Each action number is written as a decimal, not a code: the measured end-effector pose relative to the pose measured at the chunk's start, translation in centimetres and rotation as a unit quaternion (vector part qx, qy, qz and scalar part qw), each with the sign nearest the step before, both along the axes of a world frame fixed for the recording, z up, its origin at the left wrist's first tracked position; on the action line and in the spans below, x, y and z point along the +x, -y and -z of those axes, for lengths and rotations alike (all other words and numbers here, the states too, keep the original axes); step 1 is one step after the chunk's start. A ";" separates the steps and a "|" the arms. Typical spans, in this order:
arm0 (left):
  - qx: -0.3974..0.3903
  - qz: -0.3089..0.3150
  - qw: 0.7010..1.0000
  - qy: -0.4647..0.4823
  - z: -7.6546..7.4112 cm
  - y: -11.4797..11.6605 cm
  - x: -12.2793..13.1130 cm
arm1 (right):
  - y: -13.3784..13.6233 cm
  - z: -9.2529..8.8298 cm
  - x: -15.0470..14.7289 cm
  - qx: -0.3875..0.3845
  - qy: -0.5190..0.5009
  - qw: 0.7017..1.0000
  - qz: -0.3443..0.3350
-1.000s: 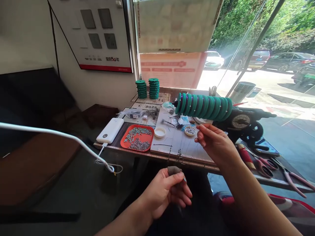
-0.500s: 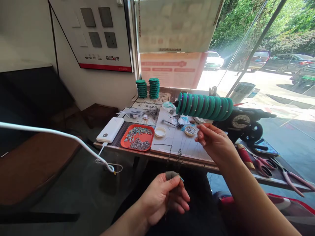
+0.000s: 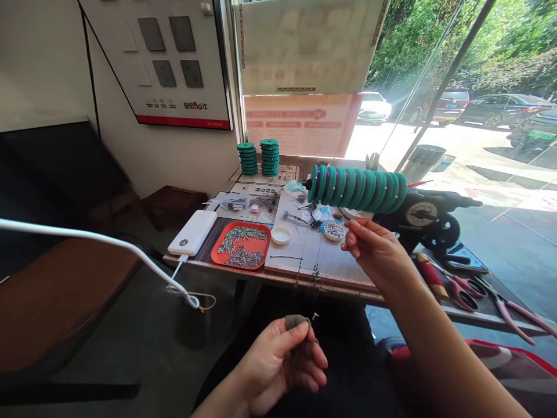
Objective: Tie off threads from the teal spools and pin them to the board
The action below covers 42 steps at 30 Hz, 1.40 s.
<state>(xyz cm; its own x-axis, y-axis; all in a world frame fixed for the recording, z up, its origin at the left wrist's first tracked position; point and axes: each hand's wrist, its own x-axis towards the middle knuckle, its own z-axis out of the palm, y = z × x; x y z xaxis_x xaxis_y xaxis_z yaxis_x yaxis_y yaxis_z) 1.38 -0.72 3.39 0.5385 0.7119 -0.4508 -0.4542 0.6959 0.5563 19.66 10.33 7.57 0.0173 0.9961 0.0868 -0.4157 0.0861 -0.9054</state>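
Observation:
My left hand [image 3: 281, 360] is low in front of the table edge, its thumb in a grey finger cover, pinching a small metal piece [image 3: 314, 316] on thin threads. My right hand [image 3: 376, 252] is raised over the white work mat [image 3: 304, 249], fingers curled as if pinching a thread too fine to see. Just behind it a row of green spools [image 3: 359, 188] sits on a black winding machine [image 3: 429, 217]. A small dish of beads [image 3: 334, 231] lies beside my right fingertips.
An orange tray [image 3: 241, 247] of small tubes, a white lid [image 3: 281, 234] and a white power bank [image 3: 192, 232] with a cable lie on the left. Two stacks of green spools [image 3: 259, 157] stand at the back. Red scissors [image 3: 461, 290] and pliers [image 3: 513, 313] lie at the right.
My left hand has dropped lower and closer to me, drawing the thread down. My right hand has stayed nearly in place over the mat.

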 end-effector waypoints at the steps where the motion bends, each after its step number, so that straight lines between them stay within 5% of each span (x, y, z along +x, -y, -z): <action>1: 0.001 0.000 1.000 -0.001 0.0 0.0 0.0 | 0.0 0.0 0.0 -0.001 -0.003 1.000 -0.001; 42: 0.012 -0.016 0.999 -0.025 0.7 0.0 -0.4 | -0.2 0.2 0.3 -0.012 -0.006 1.000 -0.010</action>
<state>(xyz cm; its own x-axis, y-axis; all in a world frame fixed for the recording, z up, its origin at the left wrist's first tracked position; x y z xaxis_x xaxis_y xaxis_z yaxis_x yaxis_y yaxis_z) 1.02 -0.76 2.71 0.4915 0.7396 -0.4598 -0.4473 0.6674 0.5954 19.99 10.53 7.42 -0.0020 0.9981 0.0621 -0.4271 0.0553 -0.9025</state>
